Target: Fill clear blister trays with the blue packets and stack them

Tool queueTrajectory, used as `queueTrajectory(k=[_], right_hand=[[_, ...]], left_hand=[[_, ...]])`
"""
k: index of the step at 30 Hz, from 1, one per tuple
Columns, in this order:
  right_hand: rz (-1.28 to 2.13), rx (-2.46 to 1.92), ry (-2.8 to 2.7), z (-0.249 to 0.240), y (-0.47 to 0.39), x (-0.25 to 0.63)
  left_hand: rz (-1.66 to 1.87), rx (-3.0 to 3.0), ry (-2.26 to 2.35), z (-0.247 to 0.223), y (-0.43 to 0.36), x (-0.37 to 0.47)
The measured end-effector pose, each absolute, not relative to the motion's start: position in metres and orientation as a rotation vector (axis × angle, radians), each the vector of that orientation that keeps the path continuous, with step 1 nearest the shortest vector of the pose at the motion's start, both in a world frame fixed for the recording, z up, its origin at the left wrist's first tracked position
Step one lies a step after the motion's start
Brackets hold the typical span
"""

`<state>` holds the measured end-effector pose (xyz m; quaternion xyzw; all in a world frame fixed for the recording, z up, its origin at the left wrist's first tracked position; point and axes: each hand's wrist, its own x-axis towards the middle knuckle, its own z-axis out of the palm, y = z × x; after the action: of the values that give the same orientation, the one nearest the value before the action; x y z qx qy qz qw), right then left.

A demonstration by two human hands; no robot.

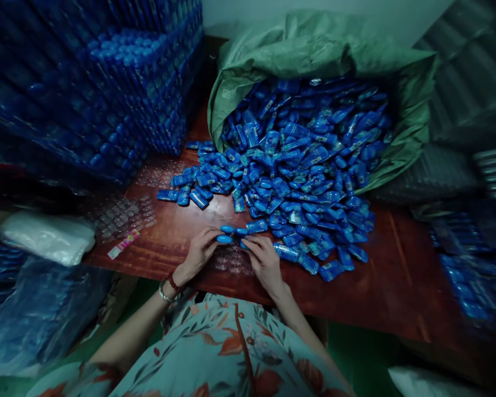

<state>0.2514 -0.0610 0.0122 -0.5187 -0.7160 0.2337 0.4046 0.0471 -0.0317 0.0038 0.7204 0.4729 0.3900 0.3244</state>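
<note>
My left hand [200, 251] is closed, its fingertips pinching small flat blue packs, their glossy oval ends [225, 239] turned up. Facing it, my right hand [267, 262] is also closed, with thumb and fingers on another dark blue pack [243, 242] of the same kind. The packs in the two hands sit close together. Under them, near the table's front edge, lies a clear plastic tray with moulded pockets [233, 263], partly covered by my hands. Just beyond my right hand, a loose blue pack [257, 225] lies at the edge of a large heap [310, 190].
A green woven sack [413, 110] spills the heap onto the reddish wooden table [397, 286]. Tall stacks of blue packs [149, 82] rise at the left. More clear trays [126, 218], a pink strip [124, 244] and a white plastic bag [49, 237] lie left of me.
</note>
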Motion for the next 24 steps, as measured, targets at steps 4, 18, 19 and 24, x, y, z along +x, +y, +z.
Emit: queueTrajectory(k=[4,18,19,24], right_hand=[[0.523,-1.226,-1.817,0.009,-0.061,0.257],[0.263,-1.378,-2.425,0.033,-0.046,0.245],[0.232,-1.404,-2.468,0.037,-0.045,0.244],[0.161,-1.46,-2.623,0.044,-0.039,0.234]], left_hand=[[0.922,2.058,1.223,-0.003,-0.03,0.041],[0.955,2.32,1.157,-0.016,-0.031,0.03],[0.962,2.319,1.145,-0.016,-0.032,0.032],[0.839,2.283,1.179,-0.022,-0.032,0.037]])
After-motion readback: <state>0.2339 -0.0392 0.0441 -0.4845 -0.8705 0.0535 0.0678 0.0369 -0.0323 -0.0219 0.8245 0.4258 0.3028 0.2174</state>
